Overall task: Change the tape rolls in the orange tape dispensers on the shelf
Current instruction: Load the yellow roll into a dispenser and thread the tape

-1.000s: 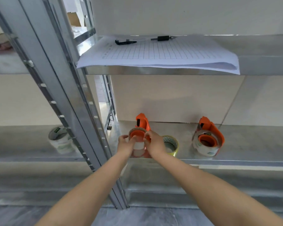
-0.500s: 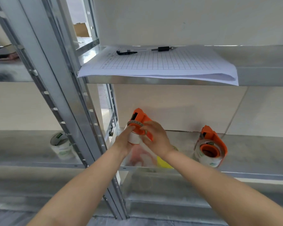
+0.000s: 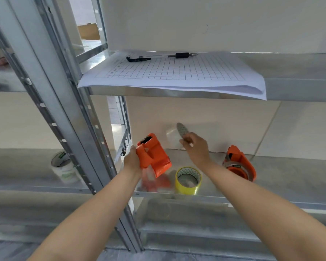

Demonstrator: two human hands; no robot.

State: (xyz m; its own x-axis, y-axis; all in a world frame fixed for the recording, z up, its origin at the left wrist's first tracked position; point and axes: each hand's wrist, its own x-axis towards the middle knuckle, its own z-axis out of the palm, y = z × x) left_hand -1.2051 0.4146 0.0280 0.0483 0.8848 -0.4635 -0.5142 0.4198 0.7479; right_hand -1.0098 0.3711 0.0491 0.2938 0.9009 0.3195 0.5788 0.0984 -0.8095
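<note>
Roll (image 3: 180, 135) in right hand (image 3: 196, 147) motion-blurred; left hand (image 3: 133, 160) fingers behind dispenser (image 3: 152, 154).

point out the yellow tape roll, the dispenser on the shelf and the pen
yellow tape roll (image 3: 188, 187): head view, front outer wall
dispenser on the shelf (image 3: 242, 160): head view, orange body
pen (image 3: 182, 55): head view, black grip

Lower shelf (image 3: 290, 178), centre and right of frame: bounded above by the upper shelf (image 3: 299, 91) and its overhanging paper stack (image 3: 177, 76), at left by the slanted steel upright (image 3: 79, 132). Obstacles on the deck: yellow tape roll (image 3: 188, 180) near the front edge at centre; second orange dispenser (image 3: 240, 162) at right, toward the back wall. Bare deck lies between these two and at far right. Beyond the upright, lower left, a white tape roll (image 3: 64, 167) stands alone.
</note>
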